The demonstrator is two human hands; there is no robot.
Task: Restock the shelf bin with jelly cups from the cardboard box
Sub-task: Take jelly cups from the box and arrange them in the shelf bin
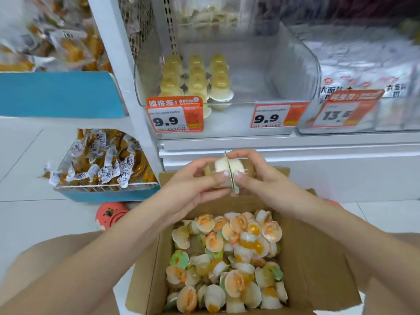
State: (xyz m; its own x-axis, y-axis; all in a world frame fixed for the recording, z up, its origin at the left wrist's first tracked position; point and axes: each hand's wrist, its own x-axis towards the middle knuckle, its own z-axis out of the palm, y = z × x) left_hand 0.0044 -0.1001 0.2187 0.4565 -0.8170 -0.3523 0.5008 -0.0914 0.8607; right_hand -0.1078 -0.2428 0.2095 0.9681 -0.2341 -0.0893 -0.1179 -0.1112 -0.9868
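An open cardboard box (318,258) on the floor holds several loose jelly cups (227,258) with orange and green lids. Above its far edge, my left hand (193,185) and my right hand (261,180) together hold jelly cups (223,165) pressed lid to lid, one in each hand. On the shelf, the clear plastic bin (295,71) has three short rows of yellow jelly cups (196,76) stacked at its left side; its right part is bare.
Price tags reading 9.9 (175,117) hang on the bin front. A neighbouring bin (363,87) of white packets stands at the right. A low wire basket of wrapped snacks (102,162) sits left, above a red strawberry-patterned object (111,214) on the tiled floor.
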